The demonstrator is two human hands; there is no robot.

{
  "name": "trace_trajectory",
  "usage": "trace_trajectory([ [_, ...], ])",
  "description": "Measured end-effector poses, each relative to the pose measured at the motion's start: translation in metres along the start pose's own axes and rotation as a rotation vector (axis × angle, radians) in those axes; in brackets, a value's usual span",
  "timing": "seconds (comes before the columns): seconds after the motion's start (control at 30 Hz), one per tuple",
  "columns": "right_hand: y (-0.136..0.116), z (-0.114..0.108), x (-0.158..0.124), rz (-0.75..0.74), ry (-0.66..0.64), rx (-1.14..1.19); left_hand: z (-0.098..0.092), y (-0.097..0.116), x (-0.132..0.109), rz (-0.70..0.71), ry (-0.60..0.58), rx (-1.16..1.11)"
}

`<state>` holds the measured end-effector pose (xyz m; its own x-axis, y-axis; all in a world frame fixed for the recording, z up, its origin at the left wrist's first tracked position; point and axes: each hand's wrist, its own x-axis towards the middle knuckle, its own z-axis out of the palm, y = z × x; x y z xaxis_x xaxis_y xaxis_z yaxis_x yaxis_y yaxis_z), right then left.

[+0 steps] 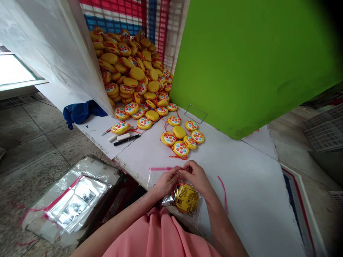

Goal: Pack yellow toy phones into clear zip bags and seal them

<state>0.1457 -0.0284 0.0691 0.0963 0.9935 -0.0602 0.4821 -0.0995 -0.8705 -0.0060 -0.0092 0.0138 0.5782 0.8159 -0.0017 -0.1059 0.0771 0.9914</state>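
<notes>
White tabletop (pixel 254 185), yellow toy (pixel 188 198) in printed clear bag (pixel 169 201), left hand (pixel 167 182) and right hand (pixel 197 177) pinching it

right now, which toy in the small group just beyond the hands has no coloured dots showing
The middle toy, hemmed in by the rest: its upward side is plain yellow, while the surrounding toys show white, dotted sides.

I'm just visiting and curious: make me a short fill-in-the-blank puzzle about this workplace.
1. The left hand and right hand meet at the top of a clear plastic ____ with a yellow toy inside.
2. The large panel beside the toy pile is ____.
3. The crumpled cloth at the left edge of the table is ____.

Missing words: bag; green; blue.
</notes>
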Motion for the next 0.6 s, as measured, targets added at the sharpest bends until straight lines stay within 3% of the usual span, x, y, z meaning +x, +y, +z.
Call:
trace_trajectory([
  [0.33, 0.018, 0.004, -0.001, -0.025, 0.105, -0.072, 0.001, -0.004, 0.000, -0.004, 0.006, -0.023],
  [0.6, 0.018, 0.004, -0.001, -0.025, 0.066, -0.074, 0.000, -0.002, 0.000, -0.003, 0.008, 0.034],
])
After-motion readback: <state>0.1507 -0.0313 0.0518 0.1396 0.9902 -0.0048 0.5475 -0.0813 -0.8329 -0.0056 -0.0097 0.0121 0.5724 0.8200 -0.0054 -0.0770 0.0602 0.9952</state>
